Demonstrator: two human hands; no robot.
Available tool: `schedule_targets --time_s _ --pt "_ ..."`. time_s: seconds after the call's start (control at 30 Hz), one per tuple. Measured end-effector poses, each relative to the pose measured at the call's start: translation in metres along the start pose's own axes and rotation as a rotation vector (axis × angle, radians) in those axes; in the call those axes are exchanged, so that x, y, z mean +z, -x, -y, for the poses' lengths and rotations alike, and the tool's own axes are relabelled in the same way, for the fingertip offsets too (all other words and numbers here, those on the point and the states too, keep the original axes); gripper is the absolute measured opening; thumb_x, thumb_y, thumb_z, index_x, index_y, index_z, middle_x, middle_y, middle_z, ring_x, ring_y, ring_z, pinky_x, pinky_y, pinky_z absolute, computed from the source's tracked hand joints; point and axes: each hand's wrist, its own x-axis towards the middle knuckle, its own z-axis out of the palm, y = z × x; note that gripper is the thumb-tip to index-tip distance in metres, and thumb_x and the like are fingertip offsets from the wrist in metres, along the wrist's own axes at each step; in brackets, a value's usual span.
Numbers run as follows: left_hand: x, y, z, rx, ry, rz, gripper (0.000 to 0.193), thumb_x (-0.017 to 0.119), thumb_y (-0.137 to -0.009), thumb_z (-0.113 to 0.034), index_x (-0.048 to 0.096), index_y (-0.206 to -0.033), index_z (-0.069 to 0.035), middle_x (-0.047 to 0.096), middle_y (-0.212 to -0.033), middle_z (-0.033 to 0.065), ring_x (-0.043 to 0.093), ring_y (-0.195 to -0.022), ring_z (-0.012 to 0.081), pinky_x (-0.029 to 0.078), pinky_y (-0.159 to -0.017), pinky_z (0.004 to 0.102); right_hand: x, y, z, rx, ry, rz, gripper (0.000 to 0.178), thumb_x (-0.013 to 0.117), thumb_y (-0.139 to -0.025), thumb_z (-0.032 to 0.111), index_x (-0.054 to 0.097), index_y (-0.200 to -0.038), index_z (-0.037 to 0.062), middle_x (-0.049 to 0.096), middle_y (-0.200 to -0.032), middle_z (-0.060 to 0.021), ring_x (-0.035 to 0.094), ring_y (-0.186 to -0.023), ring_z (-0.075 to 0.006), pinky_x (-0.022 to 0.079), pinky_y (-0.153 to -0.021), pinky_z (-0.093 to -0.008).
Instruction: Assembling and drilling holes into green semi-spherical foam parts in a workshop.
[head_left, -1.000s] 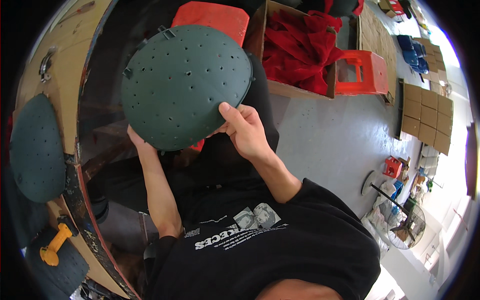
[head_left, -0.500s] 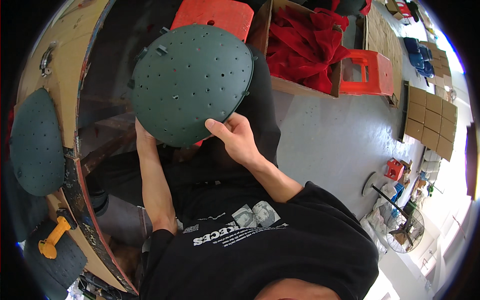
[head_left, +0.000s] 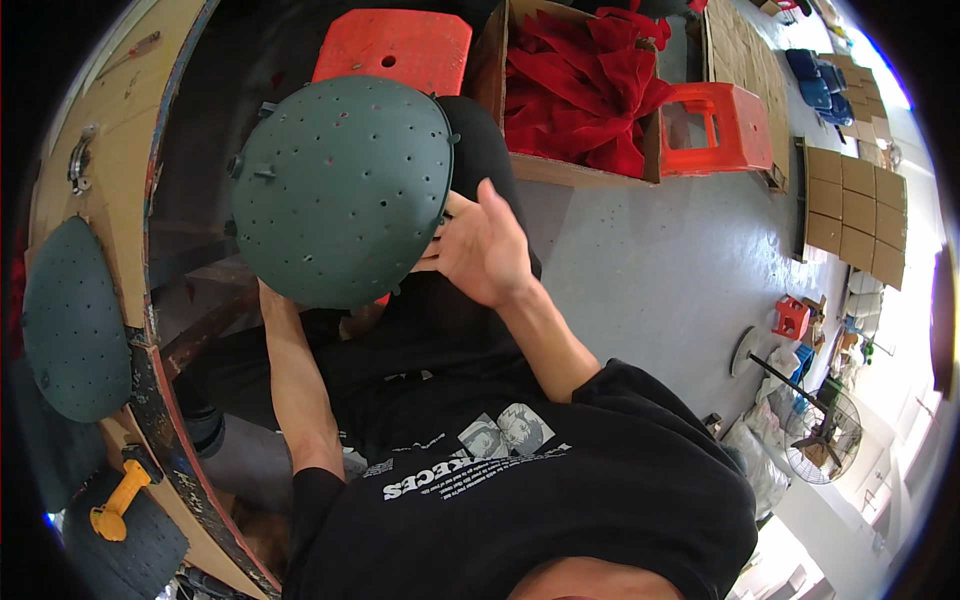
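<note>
A dark green plastic dome shell (head_left: 345, 190), dotted with small holes and with short tabs along its edge, is held up over my lap, its rounded side toward me. My left hand (head_left: 272, 297) supports it from below at the near left; its fingers are mostly hidden behind the shell. At the right rim my right hand (head_left: 482, 248) is open, thumb raised and fingers stretched out, the fingertips partly behind the rim. Whether they touch the shell I cannot tell.
A similar green shell (head_left: 75, 320) and a yellow-handled tool (head_left: 122, 505) lie on the wooden bench (head_left: 105, 170) at left. Ahead are a red stool (head_left: 400, 40) and a carton (head_left: 580, 172) of red cloth. Another red stool (head_left: 740, 130) and a fan (head_left: 822, 435) stand right.
The shell has shifted left and slightly nearer, turning a little. My right hand has let go of its near rim and opened beside the right edge. My left hand stays under it.
</note>
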Motion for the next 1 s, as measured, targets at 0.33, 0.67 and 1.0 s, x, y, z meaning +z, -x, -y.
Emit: schedule_targets --time_s 0.33,0.67,1.0 --pt "-0.022 0.009 -0.013 0.016 -0.082 0.013 0.037 0.052 -0.098 -0.015 0.056 -0.130 0.003 0.065 -0.122 0.0166 0.066 -0.106 0.0287 0.056 -0.090 0.0417 0.026 -0.013 0.016 0.131 0.313 -0.357 0.065 0.038 -0.106 0.041 0.052 -0.053 0.0050 0.060 -0.064 -0.0114 0.059 -0.061 -0.0239 0.053 -0.067 -0.0380" --pt "-0.032 0.017 -0.013 0.022 -0.133 0.031 0.037 0.053 -0.098 -0.016 0.056 -0.130 0.003 0.065 -0.121 0.0165 0.066 -0.105 0.0281 0.056 -0.089 0.0411 0.021 0.000 0.012 0.153 0.391 -0.226 0.037 0.050 -0.101 0.027 0.060 -0.109 -0.0078 0.071 -0.093 -0.0157 0.071 -0.074 -0.0229 0.059 -0.071 -0.0361" --pt "-0.061 0.043 -0.023 0.049 -0.191 -0.017 0.037 0.054 -0.098 -0.016 0.057 -0.130 0.003 0.065 -0.120 0.0165 0.066 -0.104 0.0275 0.056 -0.088 0.0405 0.053 0.014 0.008 0.104 0.446 -0.151 0.029 0.069 -0.090 0.005 0.060 -0.114 -0.0084 0.071 -0.100 -0.0102 0.069 -0.087 -0.0155 0.056 -0.074 -0.0293"
